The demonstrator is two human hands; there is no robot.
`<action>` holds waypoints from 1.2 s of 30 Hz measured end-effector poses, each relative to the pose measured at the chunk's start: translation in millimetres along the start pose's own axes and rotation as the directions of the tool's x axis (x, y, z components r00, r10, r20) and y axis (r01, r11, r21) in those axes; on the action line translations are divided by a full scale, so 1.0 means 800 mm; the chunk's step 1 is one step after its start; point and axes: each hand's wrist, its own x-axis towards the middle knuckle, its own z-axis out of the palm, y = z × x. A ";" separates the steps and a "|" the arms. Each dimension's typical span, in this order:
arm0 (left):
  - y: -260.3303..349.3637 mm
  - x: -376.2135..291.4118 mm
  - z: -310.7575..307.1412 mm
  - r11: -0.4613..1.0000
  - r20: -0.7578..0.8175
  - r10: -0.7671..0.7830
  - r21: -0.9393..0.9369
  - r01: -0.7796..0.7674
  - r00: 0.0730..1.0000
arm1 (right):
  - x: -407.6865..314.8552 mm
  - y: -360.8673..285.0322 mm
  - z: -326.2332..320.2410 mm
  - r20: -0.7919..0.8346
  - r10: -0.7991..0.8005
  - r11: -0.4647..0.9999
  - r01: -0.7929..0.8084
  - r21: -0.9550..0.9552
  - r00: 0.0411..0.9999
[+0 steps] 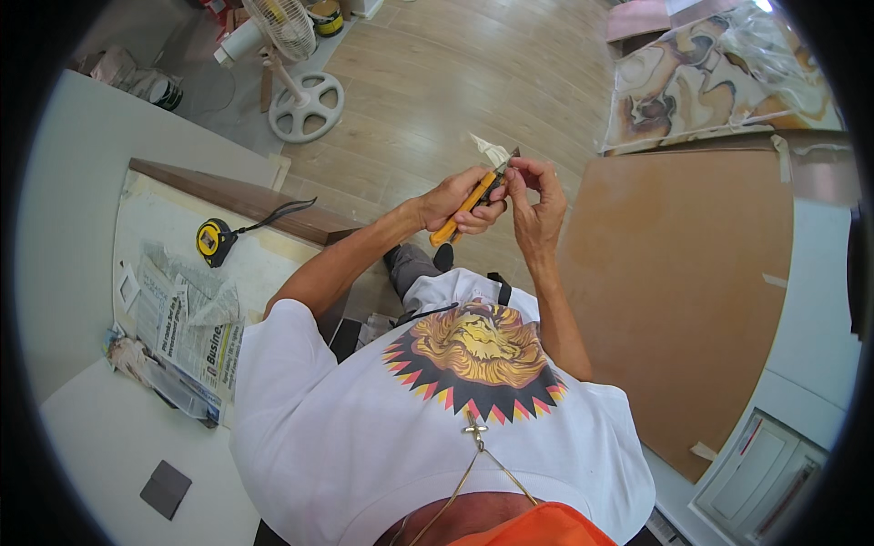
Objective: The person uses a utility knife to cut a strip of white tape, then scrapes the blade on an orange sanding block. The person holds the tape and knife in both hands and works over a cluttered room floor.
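My left hand (464,199) is wrapped around an orange-and-black hand tool (471,205) with a metal head. Whether it is a cutter knife or a pair of pliers is hard to tell. The tool slants up and to the right, above the floor in front of me. Thumb and forefinger of my right hand (538,198) pinch at its metal end. Against that end sticks out a crumpled off-white scrap (490,150), like tape or paper. Fingers partly hide where the scrap meets the tool.
On the left worktop (164,205) lie a yellow-black tape measure (214,242), newspaper (184,334) and a grey square sheet (166,489). A brown board (683,293) covers the right-hand counter, near a wrapped marbled slab (696,89). A white fan (293,82) stands on the floor ahead.
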 end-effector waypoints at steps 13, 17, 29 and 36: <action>0.007 -0.003 0.020 0.994 -0.119 -0.044 0.090 0.055 0.992 | -0.003 -0.003 0.005 0.011 0.090 0.988 -0.091 0.124 0.996; 0.006 -0.002 0.018 0.994 -0.134 -0.050 0.085 0.062 0.990 | -0.004 -0.001 0.005 0.019 0.104 0.985 -0.106 0.135 0.994; -0.001 -0.001 0.015 0.996 -0.140 -0.062 0.061 0.071 0.988 | -0.009 0.006 0.008 -0.022 0.106 0.986 -0.102 0.132 0.994; 0.001 -0.002 0.015 0.998 -0.144 -0.064 -0.003 0.064 0.987 | -0.014 0.003 0.016 -0.059 0.156 0.956 -0.136 0.261 0.986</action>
